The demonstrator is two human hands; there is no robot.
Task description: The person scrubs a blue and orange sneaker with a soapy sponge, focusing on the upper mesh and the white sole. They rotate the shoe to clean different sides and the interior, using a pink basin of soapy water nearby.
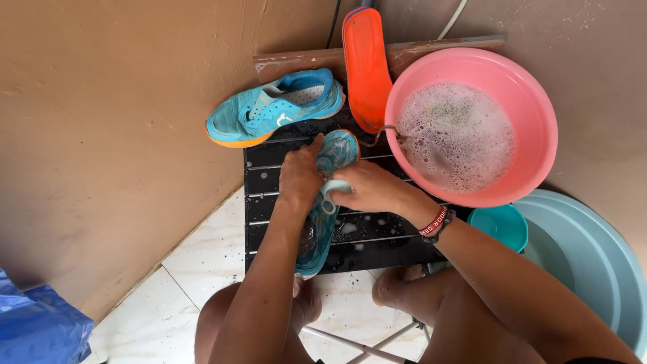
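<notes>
Left hand [300, 176] clamps the wet blue shoe [328, 202] flat on the black desk [377, 239] — its long axis running toward the person — while the right hand [367, 187], just beside, closes on a pale scrubber [335, 186] atop it.

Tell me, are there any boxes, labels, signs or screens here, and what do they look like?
No boxes, signs or screens.
Wristband: on the right wrist, a red and black strip with small pale lettering.
Logo mark: on the side of the blue shoe lying at the back of the black slatted table, a small white curved shape.
</notes>
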